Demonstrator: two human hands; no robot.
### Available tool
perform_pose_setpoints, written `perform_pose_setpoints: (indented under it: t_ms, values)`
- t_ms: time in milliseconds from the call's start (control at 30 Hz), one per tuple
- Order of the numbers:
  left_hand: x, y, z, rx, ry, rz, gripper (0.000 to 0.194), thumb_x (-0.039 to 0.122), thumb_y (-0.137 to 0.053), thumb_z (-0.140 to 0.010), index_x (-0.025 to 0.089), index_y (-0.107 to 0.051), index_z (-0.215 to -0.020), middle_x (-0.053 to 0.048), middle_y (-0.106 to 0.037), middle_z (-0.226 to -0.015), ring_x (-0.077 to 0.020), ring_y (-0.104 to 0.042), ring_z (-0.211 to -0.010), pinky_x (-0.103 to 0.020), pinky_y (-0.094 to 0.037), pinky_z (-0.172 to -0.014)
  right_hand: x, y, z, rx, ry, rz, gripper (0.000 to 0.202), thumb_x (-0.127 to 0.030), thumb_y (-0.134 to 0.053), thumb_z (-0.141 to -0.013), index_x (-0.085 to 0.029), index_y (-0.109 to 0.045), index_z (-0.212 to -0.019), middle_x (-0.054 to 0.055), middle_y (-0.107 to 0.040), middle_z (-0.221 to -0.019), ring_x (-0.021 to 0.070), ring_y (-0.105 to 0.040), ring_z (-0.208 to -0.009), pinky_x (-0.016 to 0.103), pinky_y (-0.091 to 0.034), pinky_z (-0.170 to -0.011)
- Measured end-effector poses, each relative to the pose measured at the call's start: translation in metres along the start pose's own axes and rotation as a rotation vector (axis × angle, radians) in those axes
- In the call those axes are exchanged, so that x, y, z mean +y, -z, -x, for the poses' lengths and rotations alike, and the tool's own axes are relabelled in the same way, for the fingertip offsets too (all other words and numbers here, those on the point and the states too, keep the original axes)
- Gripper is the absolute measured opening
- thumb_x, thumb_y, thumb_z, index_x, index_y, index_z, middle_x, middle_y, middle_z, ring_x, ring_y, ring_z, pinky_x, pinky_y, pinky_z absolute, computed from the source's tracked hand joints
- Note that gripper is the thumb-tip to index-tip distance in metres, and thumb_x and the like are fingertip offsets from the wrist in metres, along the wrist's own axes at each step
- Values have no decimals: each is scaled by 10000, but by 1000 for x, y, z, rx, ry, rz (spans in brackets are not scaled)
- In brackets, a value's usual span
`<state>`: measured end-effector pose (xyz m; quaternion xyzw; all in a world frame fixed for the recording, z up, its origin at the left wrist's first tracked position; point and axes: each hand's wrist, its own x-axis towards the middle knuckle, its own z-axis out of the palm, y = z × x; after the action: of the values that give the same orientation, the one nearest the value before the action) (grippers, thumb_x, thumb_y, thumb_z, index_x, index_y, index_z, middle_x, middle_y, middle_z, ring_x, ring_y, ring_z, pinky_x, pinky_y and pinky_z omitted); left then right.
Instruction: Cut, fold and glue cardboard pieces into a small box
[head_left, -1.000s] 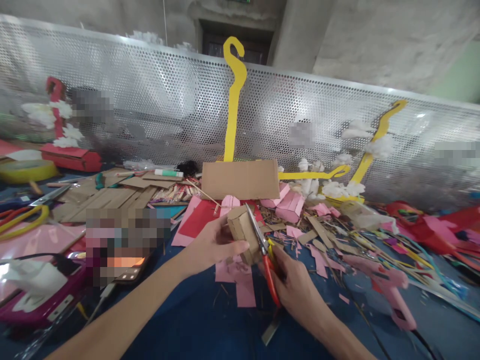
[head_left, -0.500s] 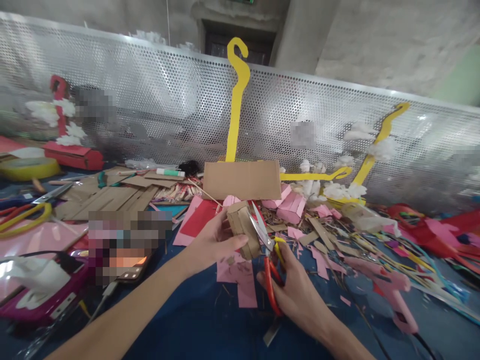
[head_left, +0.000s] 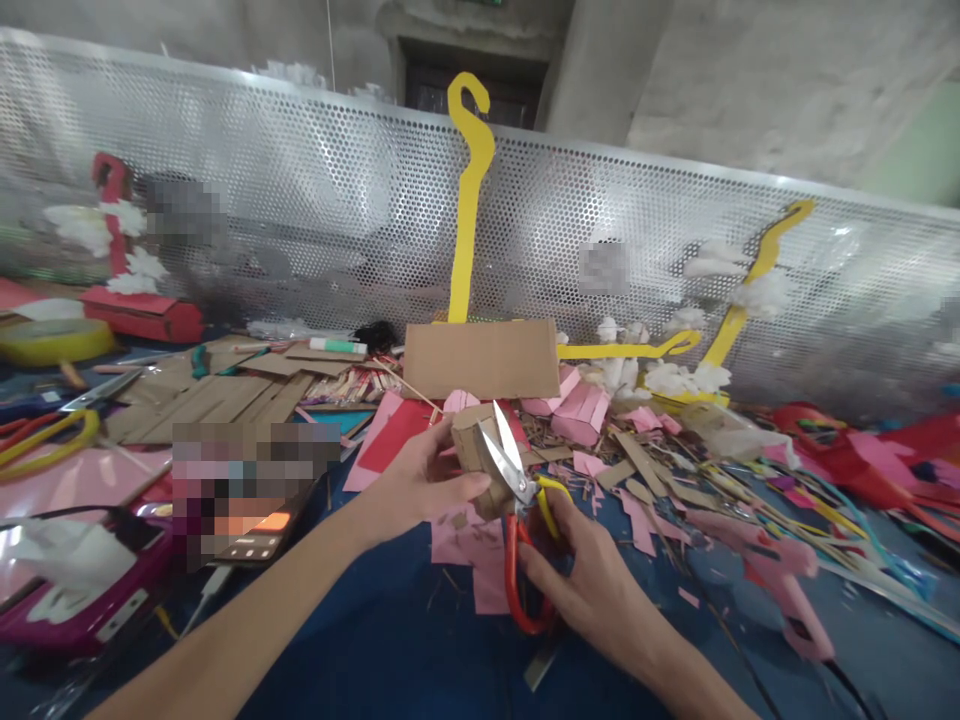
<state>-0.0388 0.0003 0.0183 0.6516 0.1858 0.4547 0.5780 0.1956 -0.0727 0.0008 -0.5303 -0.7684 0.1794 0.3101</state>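
My left hand (head_left: 427, 470) grips a small folded cardboard piece (head_left: 471, 428), thumb on the near side and fingers behind it. In my right hand (head_left: 581, 550) is a pair of scissors (head_left: 513, 468) with one red and one yellow handle. The blades stand apart and lie across the front of the cardboard piece; I cannot tell whether they touch it. Pink paper scraps (head_left: 469, 545) lie on the blue tabletop below my hands. Just behind rests a larger cardboard box (head_left: 481, 360), with a tall yellow hook-shaped strip (head_left: 466, 220) rising behind it.
At right lies a pink glue gun (head_left: 780, 575) with its cord. Cardboard strips (head_left: 217, 405), a phone (head_left: 262, 535) and a purple tissue box (head_left: 97, 610) occupy the left. Scraps (head_left: 652, 470) cover the right side. A perforated metal panel (head_left: 315, 220) borders the back.
The scissors have moved left over the cardboard piece, and their blades and handles have spread wider. My left hand keeps its hold, nearly in place.
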Motion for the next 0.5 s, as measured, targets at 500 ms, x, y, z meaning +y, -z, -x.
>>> perform_pose_setpoints:
  t_ms: [500]
  values:
    - [-4,3,-1,13,-5,-24,606,286,-798,-851,212,-566,-1406,-129,-705,-1262,-304,-676,-1158,-477,-564,-974,3,-3,4,-73,-24,42,242,-415,-510,-1022,-197,-578,-1103,-14,-651,-736,162,-560,-626,271,-400,-585]
